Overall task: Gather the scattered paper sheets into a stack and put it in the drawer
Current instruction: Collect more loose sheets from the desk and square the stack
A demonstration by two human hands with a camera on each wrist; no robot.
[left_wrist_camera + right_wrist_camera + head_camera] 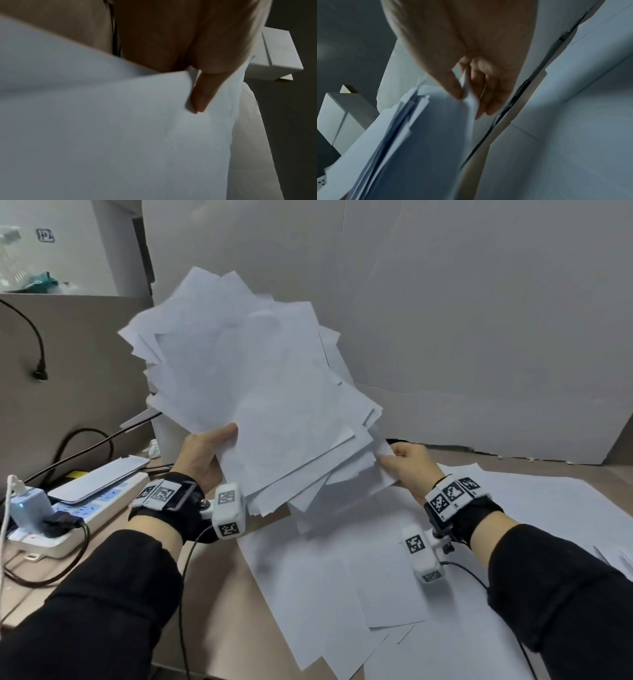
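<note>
The bundle of paper sheets (246, 392) is held up off the surface (219, 594), tilted back so that its face looks toward the person. Its long axis runs from the lower right, near the hands, up to the upper left, where its fanned corners point at the white backboard (479, 320). The sheets are not squared: their edges splay out at the top and along the lower right side.

The left hand (202, 455) grasps the bundle at its lower left edge, thumb (200, 97) pressed flat on the front sheet; the other fingers are hidden behind the paper. The right hand (409, 469) pinches the bundle's lower right corner, thumb (452, 82) on one face and curled fingers (489, 97) on the other. In the right wrist view the layered edges of the bundle (399, 129) show as many thin, offset leaves.

Below the bundle, more loose sheets (325, 587) lie overlapping on the surface, spreading to the right of the bundle and toward the person. To the left of the bundle a white power strip (78, 511) rests on the surface with a charger (25, 503) plugged in and a flat white device (99, 479) lying on top of it; black cables (85, 446) run beside it. Both wrists carry black straps with patterned marker tags and small white cameras (228, 513). A white cabinet (276, 54) shows dimly in the left wrist view, beyond the bundle; whether it holds the drawer cannot be told.
</note>
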